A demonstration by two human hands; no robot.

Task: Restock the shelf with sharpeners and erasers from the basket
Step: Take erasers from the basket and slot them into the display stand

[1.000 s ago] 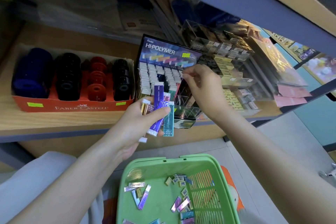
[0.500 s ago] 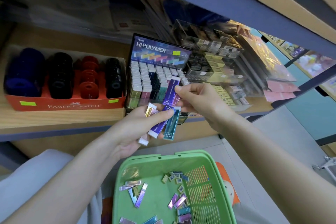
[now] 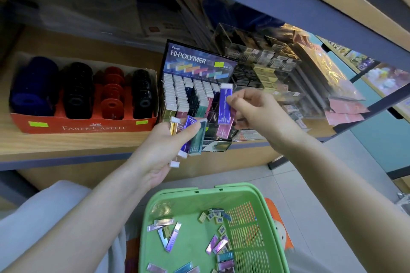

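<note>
Right grip (image 3: 255, 111) pinches a long purple-sleeved eraser (image 3: 224, 106) upright. Left grip (image 3: 159, 153) clasps several foil-sleeved erasers (image 3: 196, 139).

Your left hand (image 3: 163, 150) and right hand (image 3: 264, 111) were bare, and so were your left forearm (image 3: 88, 217) and right forearm (image 3: 337, 184) up to the elbows. Pale grey cloth (image 3: 42, 217) covered you beneath the left forearm; which garment it was could not be told.
</note>
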